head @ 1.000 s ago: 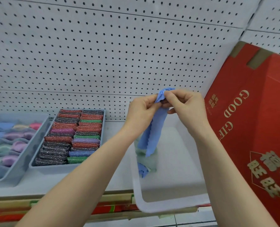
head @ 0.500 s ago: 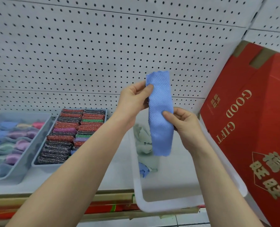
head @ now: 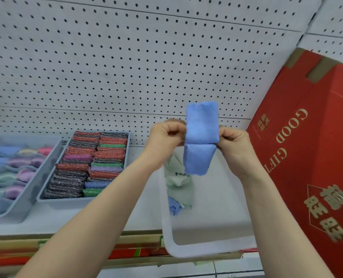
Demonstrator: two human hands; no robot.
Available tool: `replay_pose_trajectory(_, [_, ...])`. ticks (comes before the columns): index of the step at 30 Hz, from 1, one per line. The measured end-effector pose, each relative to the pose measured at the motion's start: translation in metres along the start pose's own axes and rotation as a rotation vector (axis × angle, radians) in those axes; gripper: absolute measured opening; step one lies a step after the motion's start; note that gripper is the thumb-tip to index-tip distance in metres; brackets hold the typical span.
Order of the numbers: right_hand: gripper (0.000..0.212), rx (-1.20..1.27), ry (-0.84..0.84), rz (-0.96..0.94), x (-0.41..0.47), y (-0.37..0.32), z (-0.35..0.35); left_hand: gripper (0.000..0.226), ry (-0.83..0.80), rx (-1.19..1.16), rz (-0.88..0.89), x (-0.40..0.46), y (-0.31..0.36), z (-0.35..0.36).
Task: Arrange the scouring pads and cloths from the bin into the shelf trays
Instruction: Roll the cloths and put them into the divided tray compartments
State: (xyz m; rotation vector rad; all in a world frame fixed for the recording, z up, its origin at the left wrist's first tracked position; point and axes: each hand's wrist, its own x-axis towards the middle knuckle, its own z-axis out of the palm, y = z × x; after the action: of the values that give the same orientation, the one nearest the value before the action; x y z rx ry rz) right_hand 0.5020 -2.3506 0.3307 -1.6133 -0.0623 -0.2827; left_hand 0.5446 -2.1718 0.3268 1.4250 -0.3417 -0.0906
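Translucent white plastic bin nearest, pale green and blue cloths inside. Above it, left hand and right hand pinch folded blue ribbed cloth at crease. Behind left: grey tray of glittery scouring pads.

The red cardboard box at the right carries gold lettering reading "GOOD GIFT", with large gold Chinese characters "旺旺" lower on its face.

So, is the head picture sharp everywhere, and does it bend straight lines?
Head view: the blue cloth and both hands are fairly sharp; the left tray of cloths looks soft and smeared; wide-angle distortion curves the pegboard seams; lighting is even, without glare.
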Motion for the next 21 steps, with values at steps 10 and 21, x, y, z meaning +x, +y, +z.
replay_pose_trajectory(10, [0.028, 0.192, -0.195, 0.174, -0.007, 0.004, 0.007, 0.048, 0.147, 0.193, 0.280, 0.004, 0.010, -0.010])
replay_pose_trajectory(21, [0.019, 0.138, -0.081, 0.205, -0.015, 0.016, 0.030, 0.033, 0.035, -0.039, -0.282, -0.041, -0.018, -0.015])
